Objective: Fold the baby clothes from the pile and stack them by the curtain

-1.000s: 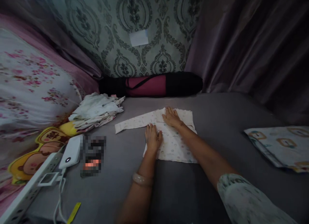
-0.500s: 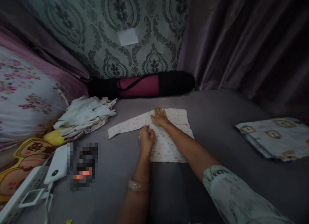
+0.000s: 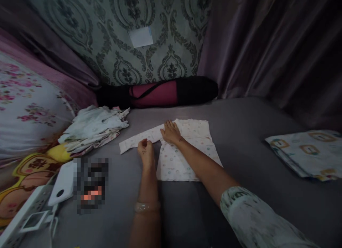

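A small white long-sleeved shirt [image 3: 191, 157] with a faint print lies flat on the grey bed sheet, one sleeve stretched out to the left. The other sleeve appears to be folded across the upper body of the shirt. My right hand [image 3: 171, 133] rests flat on the shirt where the outstretched sleeve meets the body, fingers extended. At the lower edge of that sleeve, my left hand [image 3: 146, 153] is closed with curled fingers, seemingly pinching the fabric; its fingertips are partly hidden. A pale bangle [image 3: 146, 207] circles my left wrist.
Crumpled clothes [image 3: 93, 127] are heaped at the left. A folded printed cloth [image 3: 307, 153] lies at the right. Along the wall stretches a black and maroon long bag [image 3: 155, 94]. A white power bank [image 3: 63, 184] and a power strip [image 3: 29, 208] sit front left.
My left hand has moved left along the sleeve's lower edge, toward the cuff. My right hand has shifted slightly left, still flat on the shirt. More of the shirt's body shows.
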### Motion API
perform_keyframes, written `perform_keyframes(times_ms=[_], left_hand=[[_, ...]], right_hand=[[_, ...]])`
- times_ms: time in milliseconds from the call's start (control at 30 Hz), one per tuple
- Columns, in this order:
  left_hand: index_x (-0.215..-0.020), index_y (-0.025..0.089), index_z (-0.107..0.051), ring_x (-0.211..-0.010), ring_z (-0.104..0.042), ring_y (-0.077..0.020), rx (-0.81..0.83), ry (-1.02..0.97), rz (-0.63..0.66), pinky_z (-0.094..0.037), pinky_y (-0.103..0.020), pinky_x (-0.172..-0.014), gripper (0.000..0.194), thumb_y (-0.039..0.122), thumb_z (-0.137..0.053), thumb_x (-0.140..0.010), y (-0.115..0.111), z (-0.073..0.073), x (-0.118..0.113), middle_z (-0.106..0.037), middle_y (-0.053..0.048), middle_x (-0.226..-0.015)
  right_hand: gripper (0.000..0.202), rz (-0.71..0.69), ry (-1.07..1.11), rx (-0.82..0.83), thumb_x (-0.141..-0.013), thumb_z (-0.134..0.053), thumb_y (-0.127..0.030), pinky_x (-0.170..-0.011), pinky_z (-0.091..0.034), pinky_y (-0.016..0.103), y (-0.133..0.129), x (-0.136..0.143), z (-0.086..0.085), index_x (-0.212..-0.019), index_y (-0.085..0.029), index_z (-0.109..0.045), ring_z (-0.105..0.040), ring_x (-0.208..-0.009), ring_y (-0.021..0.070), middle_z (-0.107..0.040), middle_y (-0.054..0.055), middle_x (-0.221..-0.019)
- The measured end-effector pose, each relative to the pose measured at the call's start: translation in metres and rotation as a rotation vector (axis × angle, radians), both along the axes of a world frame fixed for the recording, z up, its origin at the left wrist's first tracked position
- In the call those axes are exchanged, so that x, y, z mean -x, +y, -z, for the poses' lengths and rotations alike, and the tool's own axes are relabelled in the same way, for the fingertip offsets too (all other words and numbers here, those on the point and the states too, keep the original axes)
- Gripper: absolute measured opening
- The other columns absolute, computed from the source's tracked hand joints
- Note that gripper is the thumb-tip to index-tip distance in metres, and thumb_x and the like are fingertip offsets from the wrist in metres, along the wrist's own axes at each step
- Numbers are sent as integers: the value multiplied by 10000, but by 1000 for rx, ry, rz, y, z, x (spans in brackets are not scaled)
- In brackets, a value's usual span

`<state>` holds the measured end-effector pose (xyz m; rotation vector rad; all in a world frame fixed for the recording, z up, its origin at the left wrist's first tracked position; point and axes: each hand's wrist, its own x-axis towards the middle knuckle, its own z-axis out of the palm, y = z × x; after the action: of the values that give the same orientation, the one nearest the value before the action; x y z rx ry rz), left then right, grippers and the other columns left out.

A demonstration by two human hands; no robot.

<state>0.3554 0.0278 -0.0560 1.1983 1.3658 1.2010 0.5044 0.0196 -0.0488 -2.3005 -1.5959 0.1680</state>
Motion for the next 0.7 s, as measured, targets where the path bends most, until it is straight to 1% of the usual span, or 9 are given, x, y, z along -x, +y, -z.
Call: perform_keyframes(times_ms=[100,200,300,433,533,633,700], left_hand=[[-1015,167,-529,-707,-551,-110,74,-94,-114,-481,-277,-728,327,229,-557,-695,8,-3,7,-508,18,-816],[-980,194,-517,-664,-529,-88,103,-185,-225,-473,-246,-678,309,207,-570,-676,15,-8,14,-488,33,-797],[-951,196,-492,-649,-523,-84,111,-247,-288,-474,-235,-649,315,181,-575,-647,20,-12,20,-495,33,-794],[-945,188,-458,-618,-507,-79,129,-220,-348,-455,-215,-592,321,186,-569,-644,24,-16,28,-480,30,-795],[-919,192,-461,-630,-524,-82,138,-239,-350,-461,-208,-585,293,189,-567,-646,26,-17,34,-497,28,-788],[-877,189,-462,-636,-555,-88,145,-277,-317,-470,-207,-578,247,178,-550,-646,28,-18,36,-508,30,-772],[-839,183,-461,-631,-574,-89,166,-329,-295,-475,-206,-574,212,163,-540,-643,29,-21,36,-497,34,-761]], right_hand=[[640,-13,35,-10,-990,-234,-432,-1167,-104,416,-4,-8,-6,-1475,-24,-323,-186,-1448,269,-286,161,-1554],[617,39,0,-58,-988,-257,-398,-1171,-75,418,-14,-16,-10,-1478,-29,-320,-161,-1456,265,-258,165,-1564],[621,83,-20,-29,-983,-271,-381,-1171,-57,433,-21,-21,-6,-1477,-8,-312,-158,-1456,268,-264,175,-1559],[640,99,-23,-7,-980,-254,-394,-1170,-59,444,-21,-19,3,-1482,0,-297,-167,-1452,266,-254,171,-1563],[644,94,-11,5,-978,-253,-401,-1172,-43,442,-18,-20,2,-1487,-7,-289,-144,-1458,263,-229,163,-1573],[646,55,63,29,-987,-214,-425,-1172,-64,437,-22,-26,-7,-1500,-36,-269,-142,-1462,249,-219,150,-1579],[652,55,94,11,-991,-185,-446,-1169,-86,438,-29,-34,-13,-1509,-57,-251,-151,-1460,246,-223,145,-1580]])
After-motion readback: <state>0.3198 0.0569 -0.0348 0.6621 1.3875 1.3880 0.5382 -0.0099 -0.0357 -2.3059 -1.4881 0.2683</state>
